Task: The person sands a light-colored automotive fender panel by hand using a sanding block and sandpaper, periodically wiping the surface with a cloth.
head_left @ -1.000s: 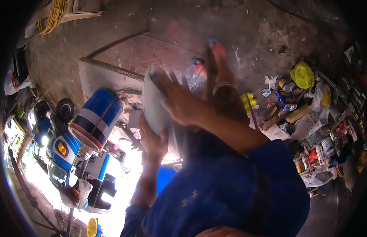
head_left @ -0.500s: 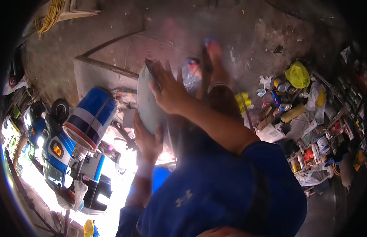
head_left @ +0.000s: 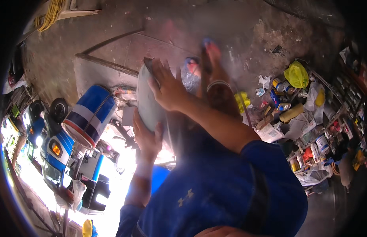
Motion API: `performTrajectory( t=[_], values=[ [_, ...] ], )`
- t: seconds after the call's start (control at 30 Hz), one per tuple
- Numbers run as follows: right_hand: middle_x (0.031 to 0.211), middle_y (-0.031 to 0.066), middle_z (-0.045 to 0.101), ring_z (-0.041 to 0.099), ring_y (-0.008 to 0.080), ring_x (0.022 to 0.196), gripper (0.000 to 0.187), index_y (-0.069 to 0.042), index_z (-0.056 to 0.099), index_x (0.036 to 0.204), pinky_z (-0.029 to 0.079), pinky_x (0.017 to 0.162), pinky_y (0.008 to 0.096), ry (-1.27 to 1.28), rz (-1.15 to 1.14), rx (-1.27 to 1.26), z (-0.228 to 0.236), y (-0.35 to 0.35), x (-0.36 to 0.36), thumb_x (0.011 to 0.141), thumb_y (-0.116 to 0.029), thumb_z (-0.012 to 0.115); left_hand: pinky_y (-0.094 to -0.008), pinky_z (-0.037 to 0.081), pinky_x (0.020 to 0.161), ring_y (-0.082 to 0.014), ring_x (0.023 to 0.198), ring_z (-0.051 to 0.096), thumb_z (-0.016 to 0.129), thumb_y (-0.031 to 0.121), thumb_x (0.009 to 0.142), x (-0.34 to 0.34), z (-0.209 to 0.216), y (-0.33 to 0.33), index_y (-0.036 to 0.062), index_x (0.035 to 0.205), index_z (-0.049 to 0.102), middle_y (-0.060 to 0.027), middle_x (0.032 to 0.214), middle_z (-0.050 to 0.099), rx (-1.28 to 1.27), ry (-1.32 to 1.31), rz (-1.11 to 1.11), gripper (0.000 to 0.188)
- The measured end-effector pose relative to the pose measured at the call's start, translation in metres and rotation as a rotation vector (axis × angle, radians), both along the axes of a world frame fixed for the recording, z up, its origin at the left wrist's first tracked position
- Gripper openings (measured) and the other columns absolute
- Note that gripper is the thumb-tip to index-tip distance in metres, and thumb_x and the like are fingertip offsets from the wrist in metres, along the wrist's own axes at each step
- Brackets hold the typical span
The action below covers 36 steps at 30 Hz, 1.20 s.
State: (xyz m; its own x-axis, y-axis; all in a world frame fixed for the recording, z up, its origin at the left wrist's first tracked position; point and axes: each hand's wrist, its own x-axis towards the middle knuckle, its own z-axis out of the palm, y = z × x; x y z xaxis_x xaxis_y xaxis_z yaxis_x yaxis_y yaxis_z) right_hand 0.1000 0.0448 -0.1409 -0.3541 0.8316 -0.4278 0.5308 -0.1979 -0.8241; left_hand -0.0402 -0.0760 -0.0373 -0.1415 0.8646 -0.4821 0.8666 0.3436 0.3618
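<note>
A smooth, rounded grey panel point(head_left: 148, 104) stands on edge in front of me, its surface dusty-looking. My left hand point(head_left: 147, 136) grips its lower part, thumb on the near face and fingers round the left edge. Higher up, my right hand point(head_left: 167, 85) lies against the panel with fingers stretched out and slightly apart. A thin dark sheet point(head_left: 147, 61) pokes out past its fingertips, pressed to the panel's upper edge; most of it is hidden, and its kind is unclear.
A blue, white and red drum point(head_left: 90, 114) stands to the left, near a blue and white vehicle point(head_left: 59, 152). On the right floor lie a yellow-green bag point(head_left: 297, 75), cans, paper and a cluttered rack point(head_left: 322, 148). My sandalled foot point(head_left: 212, 51) is ahead.
Both hands keep their places on the panel, with barely any shift of the right hand. The view has moved slightly.
</note>
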Motion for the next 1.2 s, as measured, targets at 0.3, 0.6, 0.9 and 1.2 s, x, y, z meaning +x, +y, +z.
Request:
performTrajectory(
  t=[0.3, 0.6, 0.9, 1.2],
  values=[
    [0.174, 0.0229, 0.015, 0.02, 0.0397, 0.161, 0.075, 0.003, 0.021, 0.165, 0.018, 0.12, 0.0753, -0.053, -0.009, -0.011, 0.012, -0.015, 0.0, 0.11, -0.045, 0.038, -0.0586, 0.048, 0.108, -0.0559, 0.134, 0.051, 0.055, 0.073, 0.095, 0.002, -0.005, 0.009, -0.0058, 0.161, 0.024, -0.0363, 0.153, 0.042, 0.004, -0.002, 0.019, 0.107],
    [0.172, 0.0247, 0.02, 0.026, 0.0412, 0.158, 0.073, 0.004, 0.021, 0.165, 0.019, 0.122, 0.0708, -0.129, 0.035, -0.024, 0.029, -0.025, -0.002, 0.11, -0.042, 0.039, -0.058, 0.051, 0.104, -0.0563, 0.131, 0.054, 0.05, 0.074, 0.097, -0.009, -0.005, 0.002, -0.0041, 0.161, 0.025, -0.0363, 0.151, 0.044, 0.049, 0.031, -0.045, 0.104],
    [0.174, 0.0234, 0.017, 0.017, 0.0389, 0.161, 0.071, 0.001, 0.022, 0.165, 0.015, 0.124, 0.0695, -0.071, 0.116, 0.104, 0.028, -0.042, 0.004, 0.11, -0.04, 0.04, -0.0584, 0.05, 0.106, -0.0558, 0.132, 0.053, 0.049, 0.073, 0.098, -0.008, -0.004, 0.002, -0.004, 0.161, 0.027, -0.0359, 0.151, 0.045, 0.082, 0.037, -0.051, 0.102],
    [0.089, 0.0255, 0.072, 0.072, 0.0434, 0.1, 0.089, 0.006, 0.066, 0.118, 0.052, 0.088, 0.0534, 0.107, -0.481, -0.524, -0.045, 0.029, 0.141, 0.106, -0.072, 0.026, -0.0556, 0.056, 0.098, -0.0515, 0.123, 0.063, 0.065, 0.049, 0.099, 0.029, -0.01, 0.137, 0.0241, 0.161, 0.041, -0.0305, 0.156, 0.042, -0.184, 0.293, -0.527, 0.072]
  ],
)
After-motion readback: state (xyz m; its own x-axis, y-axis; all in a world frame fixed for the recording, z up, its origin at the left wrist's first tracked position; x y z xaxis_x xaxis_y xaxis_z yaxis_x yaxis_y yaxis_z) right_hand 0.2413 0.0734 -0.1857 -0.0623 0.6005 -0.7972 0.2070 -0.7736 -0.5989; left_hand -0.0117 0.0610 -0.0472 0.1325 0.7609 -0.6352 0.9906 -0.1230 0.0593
